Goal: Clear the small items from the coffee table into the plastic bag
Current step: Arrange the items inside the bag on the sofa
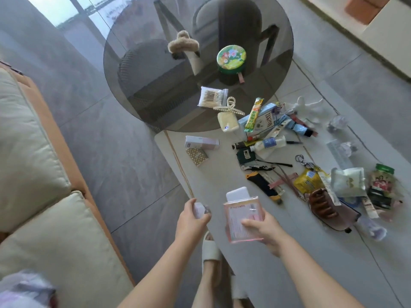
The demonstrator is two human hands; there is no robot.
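Tin (231, 57) right of hair claw (182, 44)

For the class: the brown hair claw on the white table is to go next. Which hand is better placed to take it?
Probably the right hand: the brown hair claw lies on its side, though it already holds a pink packet.

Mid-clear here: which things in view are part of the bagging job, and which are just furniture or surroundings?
Job:
right hand holding pink packet
left hand holding small white item
cotton swabs
green round tin
fuzzy hair claw
brown hair claw
plastic bag

Surroundings:
sofa
slipper
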